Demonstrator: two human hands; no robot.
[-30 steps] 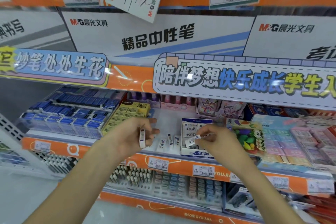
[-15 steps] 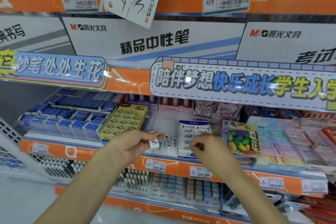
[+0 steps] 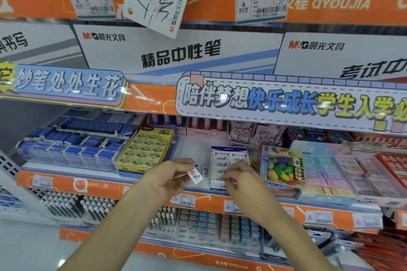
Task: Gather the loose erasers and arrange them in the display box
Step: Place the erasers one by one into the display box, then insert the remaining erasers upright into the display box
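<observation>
A white and blue display box (image 3: 229,160) of small erasers stands on the shelf in front of me. My left hand (image 3: 169,179) pinches one white eraser (image 3: 195,176) with a blue label, just left of the box. Two loose erasers (image 3: 206,171) stand on the white shelf between that hand and the box. My right hand (image 3: 239,179) hovers at the box's front edge with fingertips curled together; whether it holds anything is hidden.
A yellow box of 2B erasers (image 3: 146,152) sits to the left, blue packs (image 3: 72,138) beyond it. A pack of fruit-shaped erasers (image 3: 283,167) and pastel boxes (image 3: 330,169) crowd the right. An orange shelf rail (image 3: 99,185) with price tags runs below; pens fill the lower shelf.
My left hand has turned its eraser flat and carried it right toward the box. My right hand has dropped to the box's front edge; the eraser it pinched a second ago no longer shows.
</observation>
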